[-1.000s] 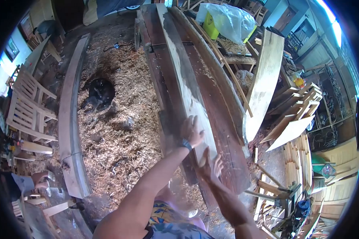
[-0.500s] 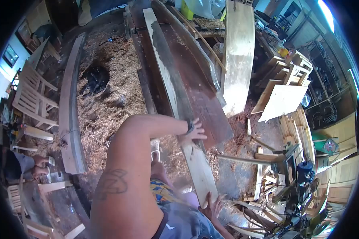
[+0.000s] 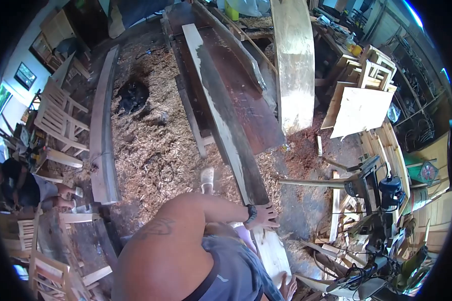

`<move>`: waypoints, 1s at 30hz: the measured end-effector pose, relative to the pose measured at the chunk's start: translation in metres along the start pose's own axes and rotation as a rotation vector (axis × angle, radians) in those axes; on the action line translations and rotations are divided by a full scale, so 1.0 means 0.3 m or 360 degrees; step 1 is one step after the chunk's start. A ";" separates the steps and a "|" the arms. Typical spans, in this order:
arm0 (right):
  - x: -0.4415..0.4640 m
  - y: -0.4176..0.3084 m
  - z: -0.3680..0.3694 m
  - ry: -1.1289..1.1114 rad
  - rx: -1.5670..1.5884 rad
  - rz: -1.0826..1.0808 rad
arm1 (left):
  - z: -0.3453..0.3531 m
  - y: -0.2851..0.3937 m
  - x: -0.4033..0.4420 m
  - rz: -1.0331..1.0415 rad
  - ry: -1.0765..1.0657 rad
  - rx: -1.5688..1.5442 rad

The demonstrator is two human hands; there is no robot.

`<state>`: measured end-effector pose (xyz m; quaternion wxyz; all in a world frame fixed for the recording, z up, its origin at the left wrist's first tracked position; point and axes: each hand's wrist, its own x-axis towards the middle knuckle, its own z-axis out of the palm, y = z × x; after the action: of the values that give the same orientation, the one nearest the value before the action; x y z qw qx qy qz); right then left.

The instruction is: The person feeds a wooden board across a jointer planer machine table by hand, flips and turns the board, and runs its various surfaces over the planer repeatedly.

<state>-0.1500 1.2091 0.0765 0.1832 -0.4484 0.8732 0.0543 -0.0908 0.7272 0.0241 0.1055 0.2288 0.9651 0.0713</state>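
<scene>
A long, narrow wooden plank point(image 3: 225, 118) with a patchy dark and pale face runs from the far stack down toward my body. My left hand point(image 3: 266, 216), with a dark band at the wrist, lies flat across the plank with its fingers spread. Beyond it, the plank's far part lies over a wide reddish-brown board point(image 3: 253, 118). At the plank's pale near end, my right hand point(image 3: 288, 287) holds the edge, partly cut off by the bottom of the view.
Wood shavings point(image 3: 150, 150) cover the floor, with a dark animal point(image 3: 132, 95) lying on them. A long beam point(image 3: 103, 135) and slatted chairs point(image 3: 60, 120) stand left, near a seated person point(image 3: 22, 185). Clamps and a blue tool point(image 3: 390, 193) crowd the right.
The plank and both hands have shifted toward me, away from the reddish-brown board's end. My left hand is now nearer my body. The view has tilted and moved slightly.
</scene>
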 end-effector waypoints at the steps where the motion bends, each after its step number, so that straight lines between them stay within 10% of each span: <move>1: -0.024 0.028 0.008 0.0012 -0.0009 -0.0015 | -0.001 -0.003 0.004 0.0005 -0.0003 -0.0005; 8: -0.035 0.056 0.110 0.0091 -0.0661 0.0020 | 0.001 -0.015 0.025 0.0043 -0.0060 -0.0051; 30: 0.280 -0.271 -0.072 0.0109 0.0098 0.0027 | -0.088 -0.388 -0.276 -0.0068 0.0015 -0.0065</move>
<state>-0.1353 1.0912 0.0712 0.1665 -0.4367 0.8840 0.0136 -0.0744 0.5840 0.0421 0.1072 0.2056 0.9686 0.0897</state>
